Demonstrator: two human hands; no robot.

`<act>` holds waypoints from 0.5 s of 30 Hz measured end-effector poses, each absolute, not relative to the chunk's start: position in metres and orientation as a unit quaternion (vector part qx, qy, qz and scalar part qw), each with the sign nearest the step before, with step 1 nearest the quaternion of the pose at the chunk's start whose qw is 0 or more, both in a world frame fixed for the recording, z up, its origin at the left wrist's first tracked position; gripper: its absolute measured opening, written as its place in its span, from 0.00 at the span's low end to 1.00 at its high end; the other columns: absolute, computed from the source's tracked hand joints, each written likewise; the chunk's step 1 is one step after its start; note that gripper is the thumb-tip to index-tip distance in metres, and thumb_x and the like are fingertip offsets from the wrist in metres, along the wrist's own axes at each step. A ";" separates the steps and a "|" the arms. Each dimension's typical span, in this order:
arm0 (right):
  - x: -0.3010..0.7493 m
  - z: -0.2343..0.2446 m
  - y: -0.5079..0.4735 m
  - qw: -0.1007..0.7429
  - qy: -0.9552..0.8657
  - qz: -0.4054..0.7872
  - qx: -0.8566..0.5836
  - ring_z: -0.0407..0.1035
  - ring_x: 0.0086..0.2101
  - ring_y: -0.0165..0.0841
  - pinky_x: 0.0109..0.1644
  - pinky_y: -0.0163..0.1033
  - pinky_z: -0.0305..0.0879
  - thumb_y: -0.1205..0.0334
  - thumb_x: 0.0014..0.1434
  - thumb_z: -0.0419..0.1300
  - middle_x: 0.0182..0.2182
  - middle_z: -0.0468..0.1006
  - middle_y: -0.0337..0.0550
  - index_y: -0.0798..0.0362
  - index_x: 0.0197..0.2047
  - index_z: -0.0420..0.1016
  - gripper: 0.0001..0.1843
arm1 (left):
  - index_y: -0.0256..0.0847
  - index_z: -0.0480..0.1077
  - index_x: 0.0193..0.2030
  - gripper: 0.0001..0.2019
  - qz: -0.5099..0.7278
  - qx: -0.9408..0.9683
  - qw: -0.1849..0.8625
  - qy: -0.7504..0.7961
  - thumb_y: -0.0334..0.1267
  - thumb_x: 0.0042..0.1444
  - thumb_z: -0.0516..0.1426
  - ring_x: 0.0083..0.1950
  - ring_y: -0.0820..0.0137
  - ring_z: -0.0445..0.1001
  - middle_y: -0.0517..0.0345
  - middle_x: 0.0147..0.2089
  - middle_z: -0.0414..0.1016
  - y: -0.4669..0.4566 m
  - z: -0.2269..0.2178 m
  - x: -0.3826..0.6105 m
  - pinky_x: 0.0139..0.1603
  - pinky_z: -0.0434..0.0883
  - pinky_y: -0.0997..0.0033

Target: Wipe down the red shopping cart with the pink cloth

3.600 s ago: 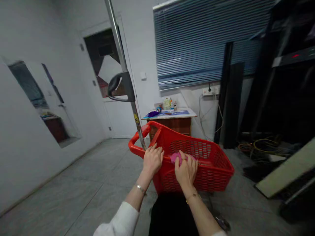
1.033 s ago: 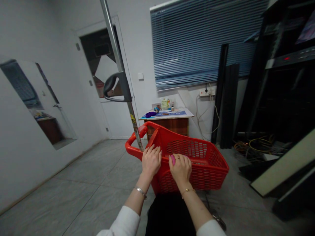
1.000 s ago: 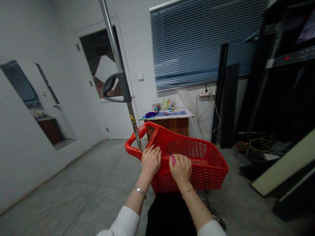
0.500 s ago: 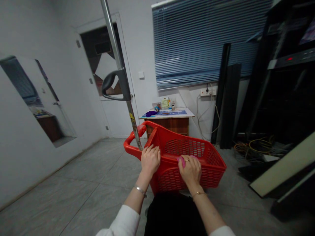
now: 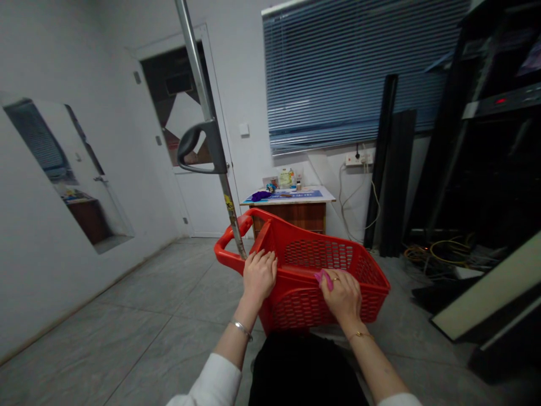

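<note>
Before me stands a red plastic shopping basket cart (image 5: 296,309) with perforated sides. My left hand (image 5: 260,276) is closed over its near rim, close to the handle end. In my right hand (image 5: 344,296) is a bunched pink cloth (image 5: 324,279), pressed against the same rim further right. Most of the cloth is hidden under my fingers. A metal pole with a dark grey grip (image 5: 215,148) rises at the cart's left end, left of my left hand.
A small wooden cabinet (image 5: 291,217) by the back wall carries a purple cloth (image 5: 261,195) and small bottles. Dark panels (image 5: 397,186), cables (image 5: 450,251) and a black rack stand at the right. A mirror (image 5: 71,175) leans or hangs on the left wall.
My right hand has slid to the right along the cart's near rim with the pink cloth. My left hand has kept its place on the rim.
</note>
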State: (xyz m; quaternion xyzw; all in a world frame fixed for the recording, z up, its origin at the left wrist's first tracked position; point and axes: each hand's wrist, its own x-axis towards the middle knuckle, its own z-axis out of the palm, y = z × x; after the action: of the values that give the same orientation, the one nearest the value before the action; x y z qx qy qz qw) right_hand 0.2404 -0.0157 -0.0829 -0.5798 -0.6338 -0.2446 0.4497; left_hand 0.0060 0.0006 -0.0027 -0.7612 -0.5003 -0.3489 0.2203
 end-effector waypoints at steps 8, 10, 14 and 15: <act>0.202 -0.067 -0.017 0.461 -0.612 -0.239 -0.597 0.66 0.43 0.36 0.57 0.43 0.54 0.58 0.64 0.53 0.38 0.79 0.44 0.53 0.42 0.77 0.13 | 0.42 0.76 0.49 0.14 -0.358 -0.759 0.218 -0.499 0.35 0.66 0.50 0.56 0.58 0.74 0.52 0.49 0.81 0.001 -0.001 0.012 0.59 0.63 0.52; 0.177 -0.061 -0.017 0.468 -0.618 -0.224 -0.591 0.66 0.42 0.36 0.58 0.43 0.54 0.58 0.65 0.53 0.38 0.78 0.44 0.53 0.43 0.77 0.13 | 0.42 0.76 0.49 0.14 -0.356 -0.758 0.222 -0.499 0.35 0.65 0.50 0.57 0.58 0.73 0.52 0.49 0.81 0.001 -0.002 0.010 0.59 0.63 0.52; 0.158 -0.057 -0.014 0.478 -0.628 -0.217 -0.574 0.66 0.42 0.35 0.56 0.43 0.54 0.59 0.65 0.52 0.38 0.78 0.44 0.53 0.44 0.76 0.12 | 0.42 0.76 0.50 0.14 -0.351 -0.759 0.230 -0.498 0.34 0.65 0.50 0.56 0.58 0.74 0.53 0.49 0.80 0.002 -0.004 0.005 0.59 0.63 0.53; 0.162 -0.058 -0.014 0.475 -0.633 -0.219 -0.571 0.66 0.42 0.35 0.55 0.42 0.54 0.59 0.65 0.53 0.38 0.78 0.44 0.52 0.44 0.76 0.12 | 0.42 0.75 0.51 0.14 -0.350 -0.759 0.232 -0.497 0.34 0.65 0.50 0.56 0.58 0.74 0.53 0.49 0.80 0.003 -0.004 0.004 0.58 0.63 0.53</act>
State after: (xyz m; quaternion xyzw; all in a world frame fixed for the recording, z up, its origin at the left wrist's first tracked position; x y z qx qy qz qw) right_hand 0.1617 -0.0137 -0.0579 -0.5705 -0.6328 -0.2190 0.4754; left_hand 0.0040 0.0027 -0.0042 -0.7592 -0.4974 -0.3500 0.2317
